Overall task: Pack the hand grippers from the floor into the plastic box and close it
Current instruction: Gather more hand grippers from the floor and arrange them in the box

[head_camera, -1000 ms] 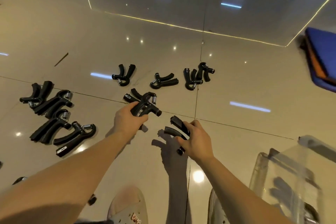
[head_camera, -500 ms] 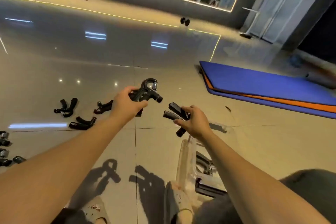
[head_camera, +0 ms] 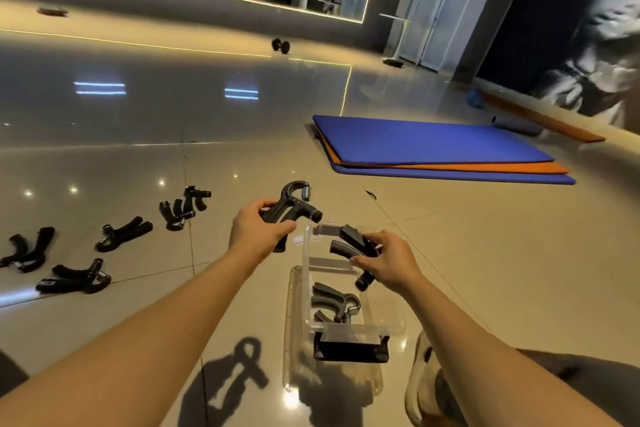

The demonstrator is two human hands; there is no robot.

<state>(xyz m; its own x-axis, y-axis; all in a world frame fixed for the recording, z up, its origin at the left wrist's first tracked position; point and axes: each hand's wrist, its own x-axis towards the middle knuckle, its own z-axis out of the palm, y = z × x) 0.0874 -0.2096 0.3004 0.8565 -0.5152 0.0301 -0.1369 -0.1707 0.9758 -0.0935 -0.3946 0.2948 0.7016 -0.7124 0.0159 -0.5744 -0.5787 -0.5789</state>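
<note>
Now above the clear plastic box (head_camera: pixel 294 322), brought over from the floor rows: my left hand (head_camera: pixel 258 236) clamps one hand gripper (head_camera: pixel 294 206), my right hand (head_camera: pixel 388 262) a second hand gripper (head_camera: pixel 349 246). Boxed gripper (head_camera: pixel 334 302): one visible. Floor grippers (head_camera: pixel 123 234): several remain.

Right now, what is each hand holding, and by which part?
The left hand grips one hand gripper by its two handles, spring end up. The right hand holds a second gripper nearer its head, handle tips jutting out free.
</note>
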